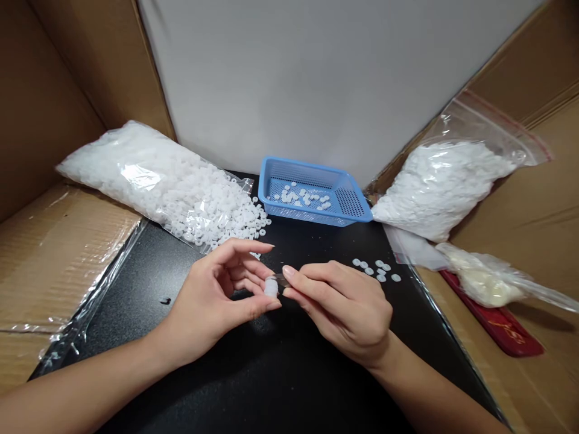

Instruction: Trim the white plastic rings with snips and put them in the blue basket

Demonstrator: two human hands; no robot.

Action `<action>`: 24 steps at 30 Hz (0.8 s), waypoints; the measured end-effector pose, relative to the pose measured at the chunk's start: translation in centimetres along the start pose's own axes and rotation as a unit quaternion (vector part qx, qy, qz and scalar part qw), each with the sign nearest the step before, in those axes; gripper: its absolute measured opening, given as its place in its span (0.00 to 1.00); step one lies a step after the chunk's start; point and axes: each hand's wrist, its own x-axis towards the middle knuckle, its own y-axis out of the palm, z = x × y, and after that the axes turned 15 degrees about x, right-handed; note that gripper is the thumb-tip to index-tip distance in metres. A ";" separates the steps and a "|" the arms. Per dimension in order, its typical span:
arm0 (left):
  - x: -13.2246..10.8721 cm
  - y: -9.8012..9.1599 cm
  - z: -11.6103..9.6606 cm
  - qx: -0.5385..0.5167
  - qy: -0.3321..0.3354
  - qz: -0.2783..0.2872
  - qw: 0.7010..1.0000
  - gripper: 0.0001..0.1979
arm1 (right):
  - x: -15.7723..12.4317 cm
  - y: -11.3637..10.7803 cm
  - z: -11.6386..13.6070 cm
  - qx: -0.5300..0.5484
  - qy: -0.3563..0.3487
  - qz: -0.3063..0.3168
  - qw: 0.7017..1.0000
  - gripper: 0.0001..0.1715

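My left hand [226,289] pinches a small white plastic cylinder [271,287] between thumb and fingers, its index finger raised above. Between the thumb and fingers of my right hand [344,301] is a thin metal blade-like piece [281,279], its tip touching the cylinder's upper end. Most of that piece is hidden by the fingers, so its exact kind does not show. Several flat white discs [381,271] lie on the black tabletop [271,380] beyond my right hand. Loose white plastic rings [253,222] spill out of a clear bag behind my left hand.
A blue perforated basket [316,217] holding several white discs stands at the back. The big bag of rings [149,181] lies left, another bag of white pieces [446,187] right. Near it are a small knotted bag [486,280] and a red case [520,340]. Cardboard walls [534,205] flank the table.
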 end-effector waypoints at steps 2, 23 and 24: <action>0.0 0.0 0.0 -0.002 -0.002 0.002 1.000 0.25 | 0.0 0.0 0.0 -0.007 -0.004 0.005 1.000 0.10; -0.2 -0.1 -0.3 0.024 0.003 0.017 1.000 0.26 | 0.4 -0.9 0.2 -0.059 -0.040 0.040 0.997 0.09; -0.1 -0.1 -0.3 0.026 0.002 0.018 0.999 0.26 | 0.4 -0.9 0.2 -0.061 -0.042 0.042 0.996 0.09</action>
